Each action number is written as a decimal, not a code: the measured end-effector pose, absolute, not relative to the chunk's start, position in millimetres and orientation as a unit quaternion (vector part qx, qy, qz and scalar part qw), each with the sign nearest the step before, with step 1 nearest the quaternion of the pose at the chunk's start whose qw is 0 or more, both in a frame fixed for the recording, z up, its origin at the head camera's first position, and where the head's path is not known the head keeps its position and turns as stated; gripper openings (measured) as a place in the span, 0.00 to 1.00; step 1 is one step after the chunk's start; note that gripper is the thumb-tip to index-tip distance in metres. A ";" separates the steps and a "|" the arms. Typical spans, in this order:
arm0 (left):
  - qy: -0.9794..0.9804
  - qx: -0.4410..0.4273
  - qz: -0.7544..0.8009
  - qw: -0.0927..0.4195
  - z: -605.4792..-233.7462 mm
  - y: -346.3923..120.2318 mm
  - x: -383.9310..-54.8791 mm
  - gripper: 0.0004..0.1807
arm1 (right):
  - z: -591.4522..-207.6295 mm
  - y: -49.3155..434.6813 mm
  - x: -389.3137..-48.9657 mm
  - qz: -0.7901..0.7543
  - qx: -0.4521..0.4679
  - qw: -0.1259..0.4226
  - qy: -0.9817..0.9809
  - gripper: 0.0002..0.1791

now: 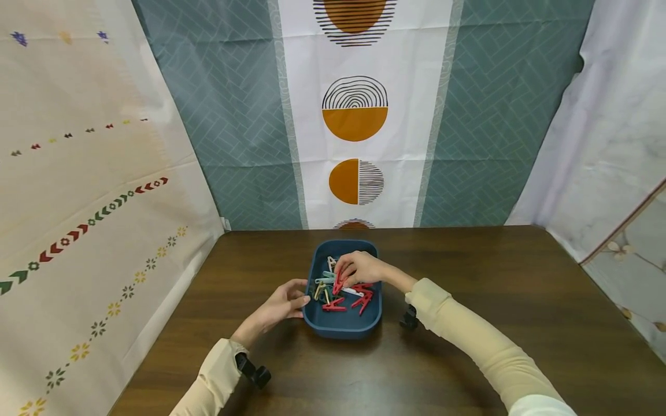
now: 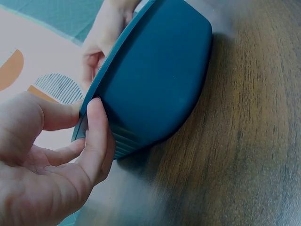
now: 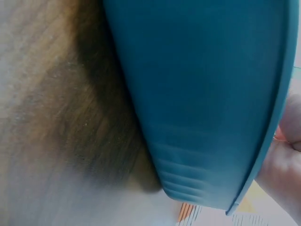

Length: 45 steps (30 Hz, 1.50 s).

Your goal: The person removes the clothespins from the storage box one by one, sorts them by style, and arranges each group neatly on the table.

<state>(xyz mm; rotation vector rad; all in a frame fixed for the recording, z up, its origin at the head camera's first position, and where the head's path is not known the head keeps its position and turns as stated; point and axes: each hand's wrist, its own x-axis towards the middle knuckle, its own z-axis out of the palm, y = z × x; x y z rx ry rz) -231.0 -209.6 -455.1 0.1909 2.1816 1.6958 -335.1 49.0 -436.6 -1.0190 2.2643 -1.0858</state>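
A dark blue plastic basket (image 1: 340, 333) sits on the table with several clothespins inside, in red, white, pale green, dark green and yellowish colours. My left hand (image 1: 281, 303) pinches the basket's left rim between thumb and fingers; the left wrist view shows this grip close up on the basket wall (image 2: 155, 70). Reaching in from the right, my right hand (image 1: 364, 268) pinches a red clothespin (image 1: 337, 283) above the pile. More red clothespins (image 1: 362, 301) lie below it. In the right wrist view the basket's side (image 3: 202, 94) hides most of that hand (image 3: 280, 172).
The brown wooden table (image 1: 468, 277) extends around the basket on both sides. Behind it hangs a green and white patterned cloth (image 1: 250, 115). Patterned pale cloths cover the left (image 1: 104, 173) and right sides. A black strap mount (image 1: 252, 371) is on the left wrist.
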 end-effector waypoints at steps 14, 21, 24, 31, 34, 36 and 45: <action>0.771 0.064 0.607 0.179 -459.3 -207.5 -232.5 0.30 | -438.2 78.0 -317.4 -0.528 -0.328 0.112 0.775 0.17; 0.767 0.069 0.611 0.182 -458.7 -208.2 -232.7 0.31 | -442.2 97.2 -307.7 -0.593 -0.264 0.070 0.757 0.19; 0.769 0.066 0.610 0.181 -458.9 -208.1 -232.6 0.31 | -443.8 106.7 -305.0 -0.606 -0.236 0.045 0.758 0.19; 0.770 0.062 0.608 0.182 -459.2 -208.0 -232.4 0.31 | -453.7 131.9 -304.3 -0.627 -0.174 -0.011 0.759 0.22; 0.770 0.060 0.608 0.181 -459.1 -209.0 -232.6 0.31 | -460.0 142.6 -305.3 -0.623 -0.143 -0.031 0.769 0.23; 0.770 0.060 0.609 0.181 -459.2 -209.7 -232.7 0.31 | -463.9 149.2 -305.7 -0.613 -0.120 -0.043 0.780 0.24; 0.760 0.069 0.616 0.193 -461.1 -208.7 -233.7 0.33 | -477.3 173.2 -306.1 -0.501 -0.006 -0.093 0.860 0.24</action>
